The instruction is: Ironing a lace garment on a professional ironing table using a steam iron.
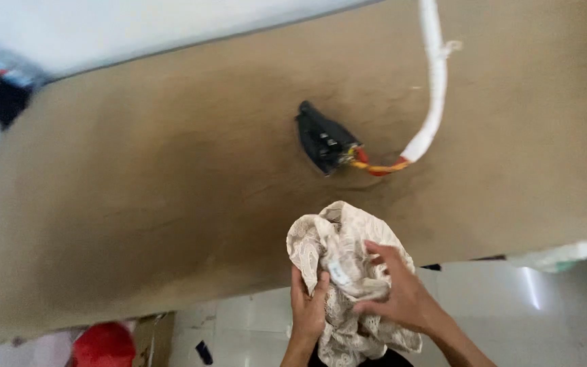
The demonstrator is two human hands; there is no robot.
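Nearest the camera, the cream lace cloth (348, 272) is bunching up between both hands, hanging just off the near edge of the tabletop (137, 204) and partly overlapping that edge at its top. The left hand (309, 306) is gripping the cloth from below, fingers curled shut into the folds. The right hand (402, 292) is closing over the cloth from the right side, fingers bent and pinching a fold near a small white tag.

Largest down:
- Tabletop: brown padded surface, filling most of the view, running at a slant from the far left corner toward the right edge; darker scorched-looking patch spreading around its middle.
- White wrapped cord (435, 81): coming down from the far edge on the right side, curving toward the middle, ending in red and yellow wires.
- Black iron (324, 139): sitting near the middle of the tabletop, well apart from the cloth, joined to the cord.
- Red object (103, 345): lying on the pale floor (239, 333) below the near left edge, blurred.
- Dark bundle (8, 98): sitting beyond the far left corner, too blurred to identify.
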